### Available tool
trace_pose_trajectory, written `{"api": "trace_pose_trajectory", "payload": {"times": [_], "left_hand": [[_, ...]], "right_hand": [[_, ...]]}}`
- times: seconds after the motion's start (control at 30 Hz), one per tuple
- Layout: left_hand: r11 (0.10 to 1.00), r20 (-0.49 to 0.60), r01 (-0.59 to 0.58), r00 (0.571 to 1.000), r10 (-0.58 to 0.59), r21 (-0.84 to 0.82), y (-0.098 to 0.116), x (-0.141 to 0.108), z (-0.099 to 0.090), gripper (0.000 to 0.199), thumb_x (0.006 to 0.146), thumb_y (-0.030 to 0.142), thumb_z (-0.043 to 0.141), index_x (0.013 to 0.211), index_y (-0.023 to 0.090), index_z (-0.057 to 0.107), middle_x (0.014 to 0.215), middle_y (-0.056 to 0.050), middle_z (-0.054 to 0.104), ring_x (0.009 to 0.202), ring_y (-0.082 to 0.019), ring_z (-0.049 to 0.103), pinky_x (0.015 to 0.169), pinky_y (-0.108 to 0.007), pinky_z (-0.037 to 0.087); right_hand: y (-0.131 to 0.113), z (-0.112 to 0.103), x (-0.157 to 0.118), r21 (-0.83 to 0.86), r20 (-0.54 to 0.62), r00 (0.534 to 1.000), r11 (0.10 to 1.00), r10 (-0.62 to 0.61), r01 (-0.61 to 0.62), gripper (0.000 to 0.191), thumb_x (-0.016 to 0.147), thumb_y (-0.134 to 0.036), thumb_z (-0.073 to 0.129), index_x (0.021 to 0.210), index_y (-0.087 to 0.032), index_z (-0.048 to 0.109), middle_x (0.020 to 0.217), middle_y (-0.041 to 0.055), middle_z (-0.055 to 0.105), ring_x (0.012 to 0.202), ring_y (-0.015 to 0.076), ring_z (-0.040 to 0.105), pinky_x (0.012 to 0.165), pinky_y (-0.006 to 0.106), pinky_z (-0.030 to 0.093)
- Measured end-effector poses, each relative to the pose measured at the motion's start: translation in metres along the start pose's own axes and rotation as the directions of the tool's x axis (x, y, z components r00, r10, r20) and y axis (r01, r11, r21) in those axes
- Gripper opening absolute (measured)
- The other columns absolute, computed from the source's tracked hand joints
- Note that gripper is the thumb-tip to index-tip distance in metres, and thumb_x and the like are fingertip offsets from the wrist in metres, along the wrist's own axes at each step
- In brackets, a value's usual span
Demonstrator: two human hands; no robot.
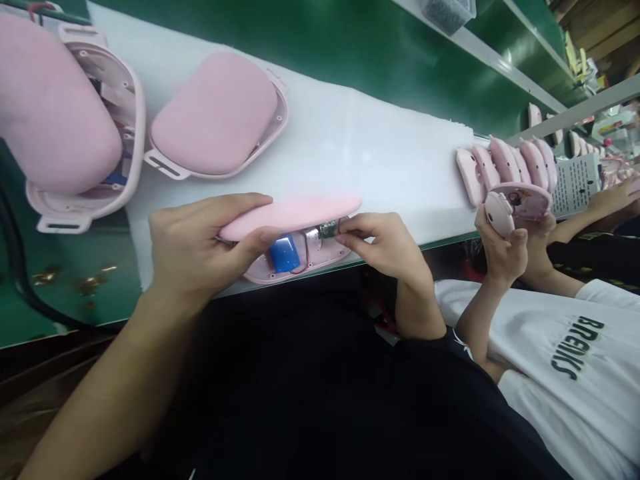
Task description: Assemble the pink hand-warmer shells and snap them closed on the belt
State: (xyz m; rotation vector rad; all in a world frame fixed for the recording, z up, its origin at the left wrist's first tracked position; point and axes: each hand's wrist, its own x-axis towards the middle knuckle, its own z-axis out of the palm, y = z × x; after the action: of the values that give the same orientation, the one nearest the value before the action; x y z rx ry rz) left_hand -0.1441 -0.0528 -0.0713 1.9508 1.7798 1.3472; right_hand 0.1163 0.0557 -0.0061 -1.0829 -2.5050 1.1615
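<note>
My left hand (200,240) grips a padded pink cover (300,212), thumb below and fingers on top, holding it tilted up over its pink shell (320,259). Inside the shell lie a blue battery pack (285,254), thin wires (307,247) and a small green circuit board (328,230). My right hand (385,243) reaches in from the right, thumb and forefinger pinched at the board's right end. What exactly sits between those fingertips is hidden. The shell rests at the near edge of the white sheet.
Two more pink units, one closed-looking (220,117) and one with its cover ajar (55,107), lie at the left. A black cable (17,247) curves there. At right, a co-worker's hands (505,253) hold pink parts near a row of pink pieces (505,163). White sheet (390,160) covers the green bench.
</note>
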Motion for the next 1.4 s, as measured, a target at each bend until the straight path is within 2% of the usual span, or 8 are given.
{"api": "trace_pose_trajectory", "payload": {"times": [0.1,0.27,0.43,0.6,0.8,1.13,1.27,1.4], "left_hand": [[1.0,-0.003,-0.007,1.0,0.007,0.004,0.001,0.0,-0.001,0.051,0.118,0.054,0.05,0.126,0.008,0.071,0.118,0.003,0.076,0.111,-0.022,0.076,0.077,-0.044,0.043],[0.998,0.016,0.047,0.999,-0.047,0.04,0.005,0.003,-0.003,0.056,0.118,0.059,0.047,0.125,0.008,0.07,0.117,0.001,0.078,0.109,-0.02,0.077,0.076,-0.044,0.046],[0.996,0.069,0.092,0.993,-0.092,0.003,0.007,0.005,-0.004,0.062,0.116,0.062,0.048,0.125,0.006,0.07,0.122,-0.001,0.078,0.114,-0.023,0.076,0.08,-0.047,0.049],[0.991,0.069,0.132,0.989,-0.134,0.026,0.006,0.005,-0.003,0.063,0.115,0.067,0.046,0.126,0.011,0.072,0.125,0.002,0.079,0.113,-0.02,0.077,0.086,-0.045,0.054],[1.0,-0.066,0.003,0.998,-0.001,0.029,-0.003,0.004,0.004,0.056,0.111,0.064,0.058,0.117,0.014,0.081,0.115,-0.006,0.084,0.1,-0.022,0.082,0.079,-0.031,0.06],[0.998,-0.02,0.056,0.998,-0.055,0.022,0.002,0.005,0.002,0.053,0.111,0.066,0.055,0.12,0.02,0.08,0.118,0.002,0.083,0.103,-0.019,0.081,0.083,-0.034,0.062],[0.998,-0.029,0.035,0.999,-0.034,0.043,0.0,0.003,0.005,0.051,0.109,0.062,0.062,0.118,0.016,0.08,0.117,-0.004,0.083,0.102,-0.022,0.082,0.08,-0.03,0.059],[0.995,-0.024,0.086,0.996,-0.085,0.059,-0.001,-0.001,0.005,0.049,0.108,0.063,0.063,0.122,0.02,0.081,0.114,0.0,0.083,0.101,-0.022,0.08,0.078,-0.035,0.055]], "right_hand": [[0.012,0.013,0.01,-0.043,-0.034,0.997,0.997,-0.069,0.067,0.016,0.103,-0.022,0.069,0.098,-0.024,0.084,0.095,-0.0017,0.082,0.089,0.0158,0.075,0.085,0.029,0.057],[0.028,0.033,0.015,-0.333,-0.184,0.949,0.924,-0.257,0.186,0.02,0.106,-0.028,0.067,0.095,-0.03,0.084,0.103,0.0034,0.077,0.1,0.0234,0.064,0.096,0.043,0.055],[0.04,0.04,0.018,-0.281,-0.288,0.926,0.946,-0.243,0.161,0.023,0.108,-0.03,0.063,0.098,-0.028,0.083,0.104,0.0049,0.072,0.103,0.0235,0.064,0.092,0.042,0.057],[0.041,0.04,0.02,-0.28,-0.252,0.951,0.954,-0.179,0.105,0.021,0.107,-0.03,0.065,0.097,-0.029,0.084,0.105,0.0047,0.072,0.106,0.0245,0.063,0.095,0.044,0.057],[0.035,0.036,0.021,-0.291,-0.256,0.944,0.948,-0.206,0.128,0.022,0.107,-0.03,0.066,0.096,-0.028,0.085,0.103,0.0053,0.074,0.104,0.0245,0.065,0.093,0.044,0.058],[0.03,0.029,0.022,-0.232,-0.208,0.97,0.97,-0.126,0.076,0.017,0.102,-0.026,0.07,0.095,-0.028,0.085,0.105,0.0049,0.077,0.11,0.0261,0.069,0.098,0.046,0.062],[0.016,0.022,0.032,-0.201,-0.124,0.992,0.979,-0.008,-0.017,0.014,0.097,-0.016,0.069,0.091,-0.021,0.081,0.097,0.0054,0.078,0.102,0.0255,0.071,0.093,0.043,0.061],[0.006,0.016,0.042,-0.195,0.001,0.999,0.98,0.05,-0.049,0.015,0.092,-0.009,0.064,0.095,-0.017,0.077,0.094,0.0045,0.079,0.089,0.0219,0.072,0.084,0.035,0.062]]}}
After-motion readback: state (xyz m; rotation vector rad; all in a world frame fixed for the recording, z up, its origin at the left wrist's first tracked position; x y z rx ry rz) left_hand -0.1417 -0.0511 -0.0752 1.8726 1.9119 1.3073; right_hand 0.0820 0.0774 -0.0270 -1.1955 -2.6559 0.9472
